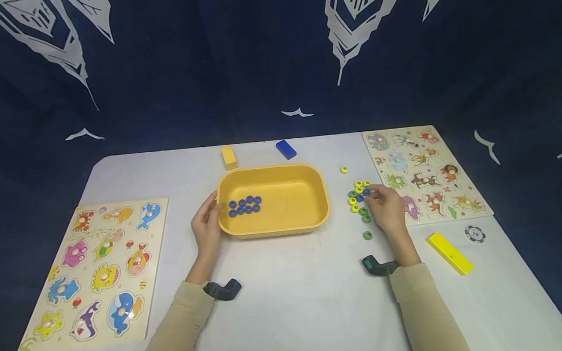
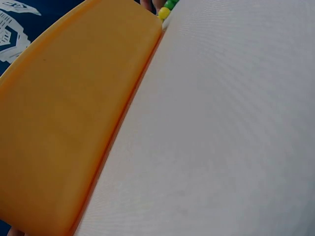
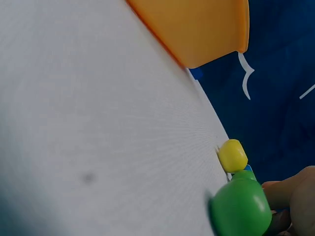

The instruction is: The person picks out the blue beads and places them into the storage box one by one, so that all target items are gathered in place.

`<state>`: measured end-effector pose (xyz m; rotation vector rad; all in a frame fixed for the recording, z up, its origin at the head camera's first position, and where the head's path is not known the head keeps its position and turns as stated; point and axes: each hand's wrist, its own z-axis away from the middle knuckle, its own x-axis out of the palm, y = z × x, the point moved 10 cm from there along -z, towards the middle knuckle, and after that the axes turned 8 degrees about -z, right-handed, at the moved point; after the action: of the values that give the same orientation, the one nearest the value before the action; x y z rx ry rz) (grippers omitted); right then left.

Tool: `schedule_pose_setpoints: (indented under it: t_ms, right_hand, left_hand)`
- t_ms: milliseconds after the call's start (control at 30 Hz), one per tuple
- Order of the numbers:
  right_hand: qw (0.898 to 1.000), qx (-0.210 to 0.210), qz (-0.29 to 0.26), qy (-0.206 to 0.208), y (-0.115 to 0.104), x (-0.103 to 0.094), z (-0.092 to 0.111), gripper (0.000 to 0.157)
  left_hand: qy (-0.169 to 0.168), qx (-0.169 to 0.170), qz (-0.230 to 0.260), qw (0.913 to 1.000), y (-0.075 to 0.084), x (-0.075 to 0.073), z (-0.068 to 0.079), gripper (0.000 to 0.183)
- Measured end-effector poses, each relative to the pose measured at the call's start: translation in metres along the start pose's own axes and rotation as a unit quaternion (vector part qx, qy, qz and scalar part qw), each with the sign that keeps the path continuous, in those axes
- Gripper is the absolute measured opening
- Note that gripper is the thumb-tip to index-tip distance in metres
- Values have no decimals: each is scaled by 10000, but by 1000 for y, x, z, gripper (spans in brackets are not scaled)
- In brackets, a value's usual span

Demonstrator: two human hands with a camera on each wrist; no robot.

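A yellow plastic tray stands mid-table, with several blue beads gathered in its left half. My left hand holds the tray's left end, thumb by the rim; the left wrist view shows the tray's long side wall. To the right of the tray lies a loose group of yellow beads, green beads and blue beads. My right hand is at this group, its fingertips pinching a blue bead. In the right wrist view a green bead partly hides those fingers.
Picture puzzle boards lie at left and back right. Behind the tray are a yellow block and a blue block. A long yellow block and a poker chip lie at right.
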<state>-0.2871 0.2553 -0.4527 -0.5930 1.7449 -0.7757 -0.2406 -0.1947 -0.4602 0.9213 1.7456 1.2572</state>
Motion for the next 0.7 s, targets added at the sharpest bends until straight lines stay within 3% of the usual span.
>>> schedule_pose_setpoints:
  t_ms: [267,400,567,700]
  right_hand:
    - [9998,-146,125,26,0,2,0,26]
    - [9998,-193,49,90,-10,-4,1,25]
    - [9985,-488,-231,61,-48,-10,3,26]
    - [9927,-1085,-391,-362,-95,8,5,25]
  left_hand:
    - [18,-11,8,10000,0,0,0,32]
    - [-30,-107,78,9999,0,0,0,32]
    - [-82,-161,75,9998,11,1,2,34]
    - [-52,-134,-56,9999,25,-1,6,34]
